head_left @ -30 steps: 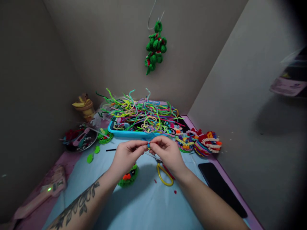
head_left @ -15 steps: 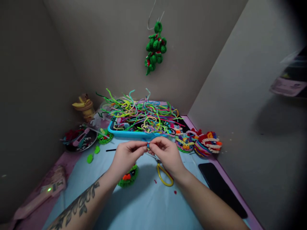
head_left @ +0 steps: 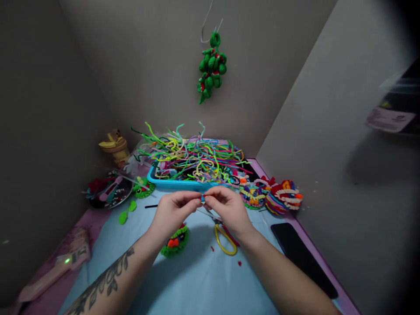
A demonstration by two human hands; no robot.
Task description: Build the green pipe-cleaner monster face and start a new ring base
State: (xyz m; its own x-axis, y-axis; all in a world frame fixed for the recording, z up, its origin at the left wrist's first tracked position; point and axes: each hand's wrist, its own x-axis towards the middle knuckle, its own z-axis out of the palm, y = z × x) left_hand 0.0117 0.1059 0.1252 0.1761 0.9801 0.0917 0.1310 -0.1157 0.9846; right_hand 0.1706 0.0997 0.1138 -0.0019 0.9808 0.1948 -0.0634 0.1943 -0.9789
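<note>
My left hand [head_left: 177, 212] and my right hand [head_left: 226, 210] meet over the middle of the table, fingertips pinched together. Between them is a small blue piece [head_left: 202, 199] with a bit of red, too small to name. Scissors [head_left: 225, 243] with a yellow and red handle lie just under my right hand, their blades partly hidden. Below my left wrist sits a green fuzzy figure [head_left: 175, 245] with an orange beak-like part, partly covered by my arm. Two red scraps [head_left: 239, 263] lie near the scissors.
A blue tray [head_left: 177, 183] heaped with colourful pipe cleaners [head_left: 197, 153] stands behind my hands. Fuzzy figures [head_left: 282, 197] sit at the right, above a black phone [head_left: 303, 258]. At left are a metal plate [head_left: 121, 201] and a pink glue gun [head_left: 65, 267].
My right hand has shifted very slightly, and a little red now shows at the small blue piece. More of the scissors' red handle is visible. Both hands keep their pinch.
</note>
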